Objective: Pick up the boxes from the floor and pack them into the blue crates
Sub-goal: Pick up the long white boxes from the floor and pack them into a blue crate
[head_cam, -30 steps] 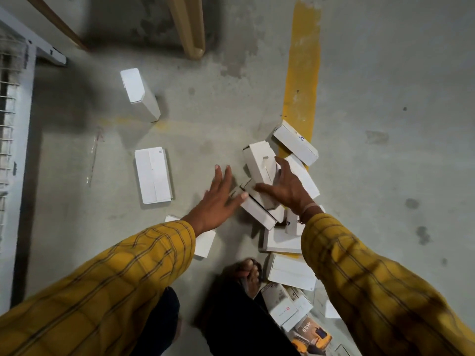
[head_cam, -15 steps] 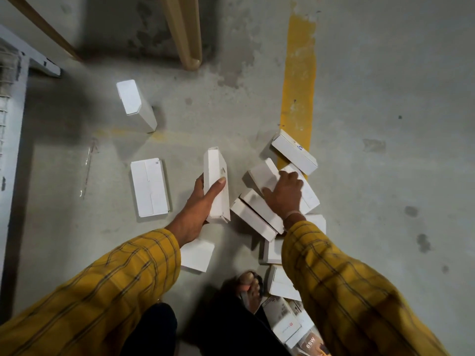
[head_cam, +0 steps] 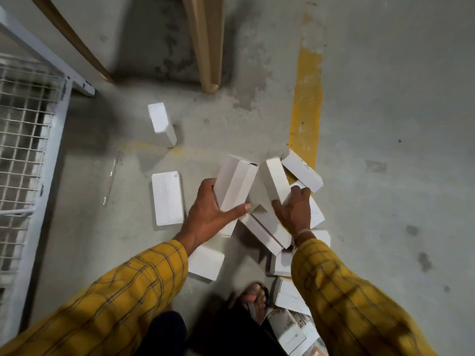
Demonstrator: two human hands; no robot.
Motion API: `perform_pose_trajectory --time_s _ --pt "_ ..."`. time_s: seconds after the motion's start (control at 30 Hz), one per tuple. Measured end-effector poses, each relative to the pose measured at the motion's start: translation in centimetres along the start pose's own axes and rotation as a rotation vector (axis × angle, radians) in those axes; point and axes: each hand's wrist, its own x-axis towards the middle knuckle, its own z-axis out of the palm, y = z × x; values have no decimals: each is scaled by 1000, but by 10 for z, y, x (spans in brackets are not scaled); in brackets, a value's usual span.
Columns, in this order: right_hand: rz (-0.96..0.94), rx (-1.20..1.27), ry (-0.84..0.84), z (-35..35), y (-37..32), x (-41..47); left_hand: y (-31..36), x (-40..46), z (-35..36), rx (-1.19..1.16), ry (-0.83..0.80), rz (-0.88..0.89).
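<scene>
While your left hand (head_cam: 209, 214) grips one white box (head_cam: 236, 186) and your right hand (head_cam: 293, 210) clamps another (head_cam: 276, 182) off the floor pile (head_cam: 267, 232), you're mid-pickup; next, find the crates, none in view.

The left hand (head_cam: 205, 217) is holding a tall white box (head_cam: 235, 186), with the thumb across its front. Just beside that box, the right hand (head_cam: 295, 211) is gripping a tilted white box (head_cam: 275, 179). A pile of white boxes (head_cam: 267, 231) is lying under the tall box. A flat white box (head_cam: 167, 197) is lying left of it. A yellow stripe (head_cam: 307, 98) is running beyond it.
</scene>
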Motion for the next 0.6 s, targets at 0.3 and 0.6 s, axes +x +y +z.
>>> perform_pose_trajectory --time_s 0.3,0.6 --pt "-369 519 68 -140 -188 -183 139 -97 -75 -578 39 -160" --pt "-404 847 -196 -261 -318 -318 256 -222 -184 -646 116 -82"
